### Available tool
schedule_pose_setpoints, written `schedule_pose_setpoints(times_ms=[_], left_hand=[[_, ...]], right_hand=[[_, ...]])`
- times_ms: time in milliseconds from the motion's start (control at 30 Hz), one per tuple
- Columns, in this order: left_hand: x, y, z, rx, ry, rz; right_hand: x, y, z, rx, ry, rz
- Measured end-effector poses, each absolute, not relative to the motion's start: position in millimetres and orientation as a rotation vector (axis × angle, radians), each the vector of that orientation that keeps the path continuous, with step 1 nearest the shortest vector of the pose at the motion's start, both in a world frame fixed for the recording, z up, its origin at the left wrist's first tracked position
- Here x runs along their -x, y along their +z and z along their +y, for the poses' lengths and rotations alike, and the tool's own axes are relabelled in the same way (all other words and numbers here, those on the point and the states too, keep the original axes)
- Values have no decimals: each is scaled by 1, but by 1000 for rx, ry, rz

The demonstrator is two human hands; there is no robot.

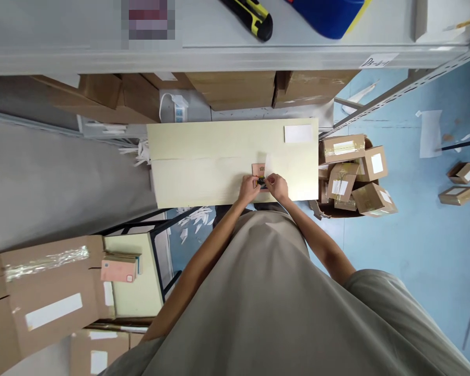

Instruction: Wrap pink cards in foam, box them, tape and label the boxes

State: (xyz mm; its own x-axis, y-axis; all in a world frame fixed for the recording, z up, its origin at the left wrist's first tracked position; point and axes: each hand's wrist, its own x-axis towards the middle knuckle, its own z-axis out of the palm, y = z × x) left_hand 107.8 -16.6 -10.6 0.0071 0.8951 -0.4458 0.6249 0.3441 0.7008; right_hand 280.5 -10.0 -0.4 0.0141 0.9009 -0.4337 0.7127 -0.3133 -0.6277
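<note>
A small pink packet [258, 169] with a dark, yellow-marked lower part lies on the pale yellow tabletop [203, 177], close to its front edge. My left hand [249, 189] is closed at the packet's left side, its fingertips pinching the edge. From the right, my right hand [278, 188] meets it with thumb and finger pressed together. A thin whitish translucent strip [267, 164] stands up from the right fingertips beside the packet. The fingers partly cover the packet's lower half. Whether the strip is attached to the packet I cannot tell.
A white paper slip [298, 133] lies at the table's back right. Above is a grey shelf [203, 57] with a box cutter [254, 20]. An open carton of small taped boxes [342, 169] stands at right. At lower left, pink packets [118, 269] are stacked beside large cartons [50, 292].
</note>
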Motion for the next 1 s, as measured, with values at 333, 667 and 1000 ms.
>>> schedule_pose_setpoints(times_ms=[333,667,1000], left_hand=[[-135,-17,-20,-1284,396,1849],[-130,-29,-24,-1305,522,1801],[-152,-11,-29,-1371,420,1816]], right_hand=[[-277,-22,6,2070,1363,-1739],[-293,-26,36,2309,1220,-1332],[-280,-7,51,2339,1211,-1357]])
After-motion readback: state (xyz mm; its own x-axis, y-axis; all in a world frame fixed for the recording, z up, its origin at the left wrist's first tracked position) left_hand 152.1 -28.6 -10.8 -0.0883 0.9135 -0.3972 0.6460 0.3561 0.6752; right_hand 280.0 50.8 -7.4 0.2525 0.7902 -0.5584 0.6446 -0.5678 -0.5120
